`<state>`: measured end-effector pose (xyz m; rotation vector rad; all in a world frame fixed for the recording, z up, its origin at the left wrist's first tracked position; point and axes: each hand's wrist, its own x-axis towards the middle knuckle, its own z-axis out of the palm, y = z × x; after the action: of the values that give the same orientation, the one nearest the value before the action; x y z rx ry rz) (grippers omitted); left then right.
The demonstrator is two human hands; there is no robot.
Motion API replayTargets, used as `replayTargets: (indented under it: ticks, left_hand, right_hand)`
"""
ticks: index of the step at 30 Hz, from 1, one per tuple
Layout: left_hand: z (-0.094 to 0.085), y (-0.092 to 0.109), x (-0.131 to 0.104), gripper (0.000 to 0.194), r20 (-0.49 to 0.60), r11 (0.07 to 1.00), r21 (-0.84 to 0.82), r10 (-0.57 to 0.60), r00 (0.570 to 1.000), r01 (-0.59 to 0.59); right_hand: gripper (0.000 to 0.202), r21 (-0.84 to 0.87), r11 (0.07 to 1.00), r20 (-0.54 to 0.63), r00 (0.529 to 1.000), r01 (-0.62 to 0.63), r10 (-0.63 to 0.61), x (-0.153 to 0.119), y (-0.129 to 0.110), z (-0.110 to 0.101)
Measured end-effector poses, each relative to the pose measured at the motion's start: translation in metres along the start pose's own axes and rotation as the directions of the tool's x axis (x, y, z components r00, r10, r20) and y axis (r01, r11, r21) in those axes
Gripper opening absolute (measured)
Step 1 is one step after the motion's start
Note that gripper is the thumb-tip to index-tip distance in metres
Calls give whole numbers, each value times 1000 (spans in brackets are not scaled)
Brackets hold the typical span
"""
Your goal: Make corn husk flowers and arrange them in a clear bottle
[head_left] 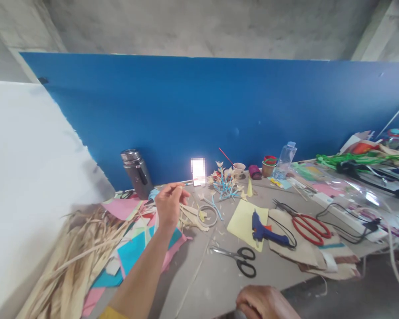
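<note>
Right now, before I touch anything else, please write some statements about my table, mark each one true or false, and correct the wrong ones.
1. A pale ring is to the right of the left hand. True.
2. The right hand holds the glue gun. False: the glue gun lies partly on a yellow sheet, away from both hands.
3. The clear bottle has a blue cap. True.
4. The red-handled scissors lie left of the black-handled scissors. False: they lie to the right.

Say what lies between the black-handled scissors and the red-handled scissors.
In the head view, the blue glue gun lies between them, partly over yellow paper.
</note>
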<state>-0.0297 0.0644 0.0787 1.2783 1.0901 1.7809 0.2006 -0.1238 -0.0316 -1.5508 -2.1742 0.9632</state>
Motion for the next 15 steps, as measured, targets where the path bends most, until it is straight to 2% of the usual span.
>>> replayTargets:
  ticks: [4,7,10,12,15]
  left_hand:
    - [-7,36,1,3,24,960,-279,-7,1000,13]
    - [-13,57,-8,8,53,932,-360,-10,999,28]
    - [-15,71,-19,11,78,935,-354,0,997,28]
    - [-15,78,-27,13,110,953,-299,-8,994,40]
    - [-18,86,-40,12,92,980,-195,-22,996,40]
  right_hand:
    - [30,-3,1000,-65,998,25,-25,-9,8,4]
    - [32,-2,999,-101,994,45,-45,-14,9,5]
    - [32,19,998,-109,992,59,-57,-19,5,4]
    - [31,32,997,-102,992,74,-70,-21,3,2]
    - [31,63,994,-116,990,90,-83,-21,2,0]
